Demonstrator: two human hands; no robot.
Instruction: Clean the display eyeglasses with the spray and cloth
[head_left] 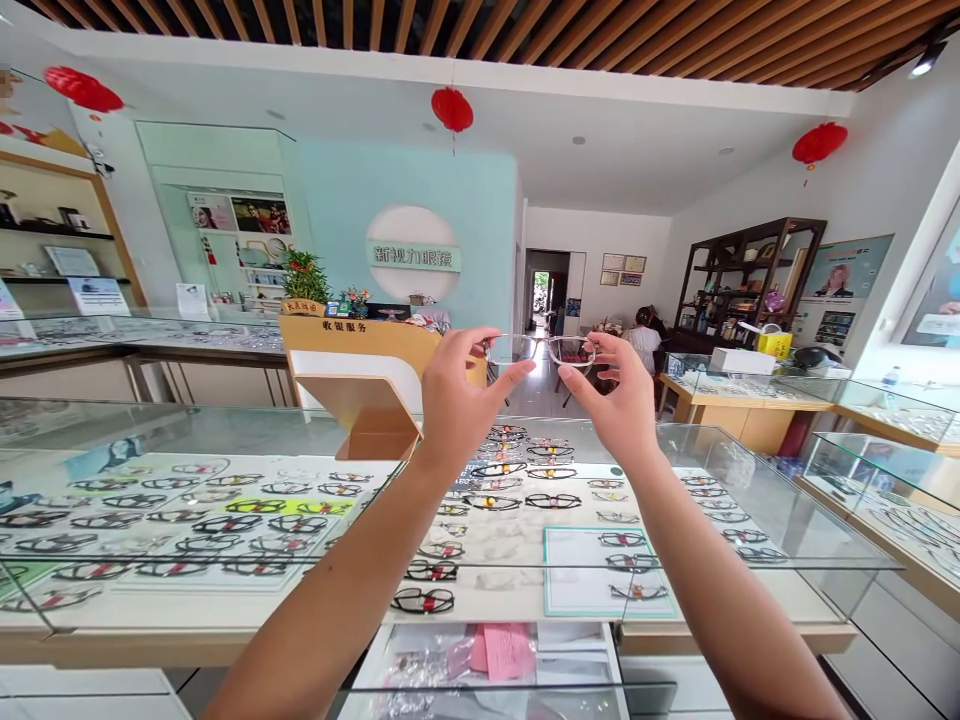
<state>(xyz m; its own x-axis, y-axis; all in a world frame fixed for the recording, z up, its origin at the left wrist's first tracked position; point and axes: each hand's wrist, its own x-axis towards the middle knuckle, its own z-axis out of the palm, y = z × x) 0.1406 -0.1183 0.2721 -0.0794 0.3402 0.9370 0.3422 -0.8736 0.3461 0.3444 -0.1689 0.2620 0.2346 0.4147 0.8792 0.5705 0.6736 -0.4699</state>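
Crosswise, the glasses [556,350] sit between left fingers [514,379] and right fingers [577,385], both clamped on them

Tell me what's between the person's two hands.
A pair of glasses, held at either end by the left hand and right hand, in the head view.

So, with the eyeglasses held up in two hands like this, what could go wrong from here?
The left hand and right hand seem to hold the eyeglasses only with the fingers at the sides, so they could slip and perhaps hit the glass display case. The thumbs are close to the lenses, so fingerprints may smear them.
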